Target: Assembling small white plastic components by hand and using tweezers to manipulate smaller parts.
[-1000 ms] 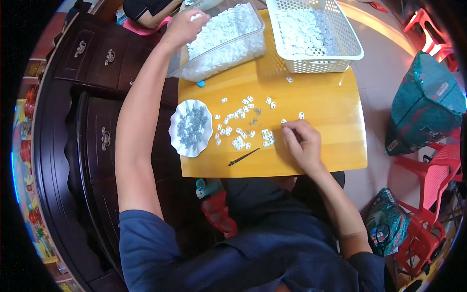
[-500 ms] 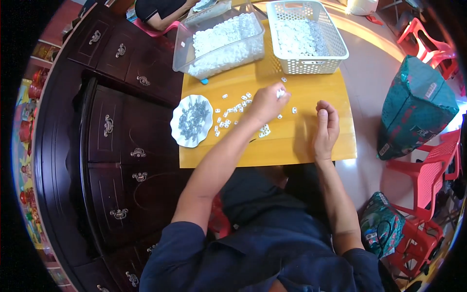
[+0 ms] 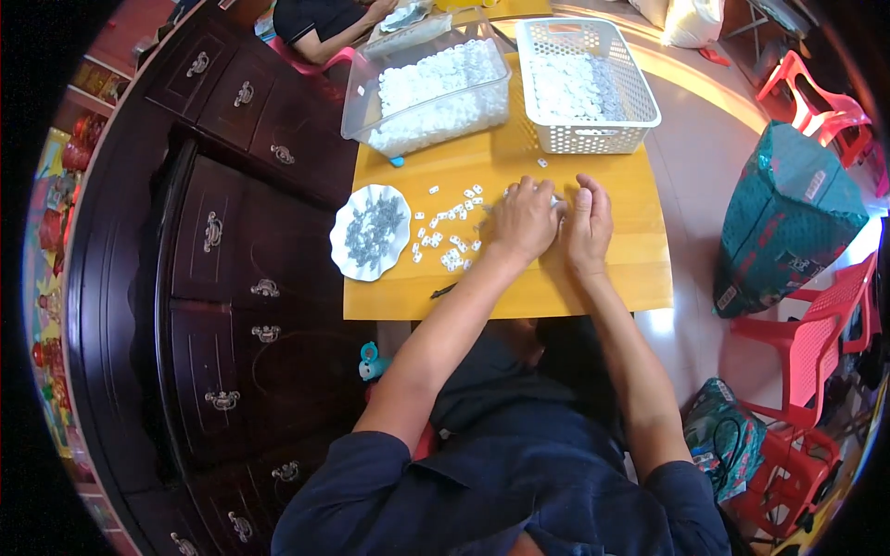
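Note:
My left hand (image 3: 526, 221) is palm down on the yellow table (image 3: 389, 301), its fingers bent together, with a bit of white showing at the fingertips beside my right hand. Right against it, my right hand (image 3: 589, 227) rests on its edge, fingers loosely curved and thumb apart, nothing visible in it. Small white plastic pieces with dark spots (image 3: 451, 259) lie scattered left of my left hand. Beyond them stands a white scalloped dish (image 3: 402, 243) of small grey parts. A thin black tool (image 3: 443, 290) lies near my left forearm.
At the table's far side stand a clear plastic bin (image 3: 357, 116) and a white perforated basket (image 3: 593, 139), both filled with white pieces. Dark wooden drawers (image 3: 250, 222) line the left. Green bags (image 3: 788, 222) and red chairs (image 3: 788, 357) are at right. Another person's arm (image 3: 324, 44) shows far left.
My left hand has come down and toward me, turning palm down beside my right hand. The right hand has shifted left to meet it. Several white pieces now lie nearer the dish.

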Available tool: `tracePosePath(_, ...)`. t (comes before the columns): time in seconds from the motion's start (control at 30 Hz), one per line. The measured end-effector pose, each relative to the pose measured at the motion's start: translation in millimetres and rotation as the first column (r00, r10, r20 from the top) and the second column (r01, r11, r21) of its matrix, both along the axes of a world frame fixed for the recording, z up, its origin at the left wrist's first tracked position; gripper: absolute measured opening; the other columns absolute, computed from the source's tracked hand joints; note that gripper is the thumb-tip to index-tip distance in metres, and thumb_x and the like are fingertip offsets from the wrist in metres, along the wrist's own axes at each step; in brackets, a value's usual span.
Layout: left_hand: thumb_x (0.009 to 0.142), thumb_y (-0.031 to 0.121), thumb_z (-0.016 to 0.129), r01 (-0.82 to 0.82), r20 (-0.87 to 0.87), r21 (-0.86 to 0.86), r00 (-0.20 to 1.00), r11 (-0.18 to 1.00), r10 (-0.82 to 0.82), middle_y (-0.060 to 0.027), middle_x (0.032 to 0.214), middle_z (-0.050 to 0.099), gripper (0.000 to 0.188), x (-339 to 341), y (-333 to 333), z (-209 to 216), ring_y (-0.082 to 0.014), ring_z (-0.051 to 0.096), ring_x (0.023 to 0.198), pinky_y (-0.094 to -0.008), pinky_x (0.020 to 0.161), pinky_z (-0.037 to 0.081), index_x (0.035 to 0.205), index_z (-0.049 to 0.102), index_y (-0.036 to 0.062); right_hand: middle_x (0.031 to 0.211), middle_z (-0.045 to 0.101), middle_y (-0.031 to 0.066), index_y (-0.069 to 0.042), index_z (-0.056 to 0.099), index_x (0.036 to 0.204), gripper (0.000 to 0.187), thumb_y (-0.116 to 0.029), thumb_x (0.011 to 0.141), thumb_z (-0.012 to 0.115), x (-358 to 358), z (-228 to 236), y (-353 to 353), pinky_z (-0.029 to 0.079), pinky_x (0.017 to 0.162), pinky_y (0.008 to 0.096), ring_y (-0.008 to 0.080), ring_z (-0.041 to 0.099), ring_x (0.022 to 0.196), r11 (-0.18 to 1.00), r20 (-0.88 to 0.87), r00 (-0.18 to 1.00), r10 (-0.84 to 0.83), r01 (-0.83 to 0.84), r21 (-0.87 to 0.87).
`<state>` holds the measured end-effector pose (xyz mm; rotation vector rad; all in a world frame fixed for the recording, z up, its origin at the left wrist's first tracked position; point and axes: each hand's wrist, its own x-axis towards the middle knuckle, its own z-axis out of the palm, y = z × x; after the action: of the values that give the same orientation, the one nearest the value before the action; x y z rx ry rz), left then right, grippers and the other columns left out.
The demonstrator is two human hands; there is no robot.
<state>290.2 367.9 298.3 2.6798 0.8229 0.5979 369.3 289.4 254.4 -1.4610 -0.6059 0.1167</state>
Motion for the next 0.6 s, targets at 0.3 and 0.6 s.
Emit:
tracePosePath(0.3, 0.098, 0.014, 0.053, 0.125, 0.371, -0.323, 0.929, 0.938, 0.004, -0.0193, 0.114, 0.069, 0.03, -47.1, 16.6, 10.3, -0.0324, 0.067, 0.103, -0.0397, 0.091, 0.053, 0.122, 0.064, -0.0004, 0.11, 0.068, 0.0184, 0.002, 0.064, 0.116, 0.035, -0.025, 0.106, 0.044, 22.0, 1.4, 21.1, 0.049, 0.092, 0.0376, 0.0315, 0.065, 0.104, 0.997, 0.15, 0.988, 0.04, -0.03, -0.067)
tracePosePath(0.6, 0.106, 0.017, 0.046, 0.302, 0.545, -0.714, 0.806, 0.631, 0.232, -0.014, 0.105, 0.072, 0.031, -102.6, 5.8, -5.6, -0.0195, 0.07, 0.095, -0.0317, 0.085, 0.056, 0.124, 0.061, -0.0042, 0.108, 0.07, 0.0205, 0.002, 0.067, 0.113, 0.035, -0.027, 0.105, 0.05, 10.1, -1.0, 57.7, 0.051, 0.091, 0.0394, 0.0338, 0.066, 0.102, 0.972, 0.266, 0.94, 0.215, -0.18, -0.151)
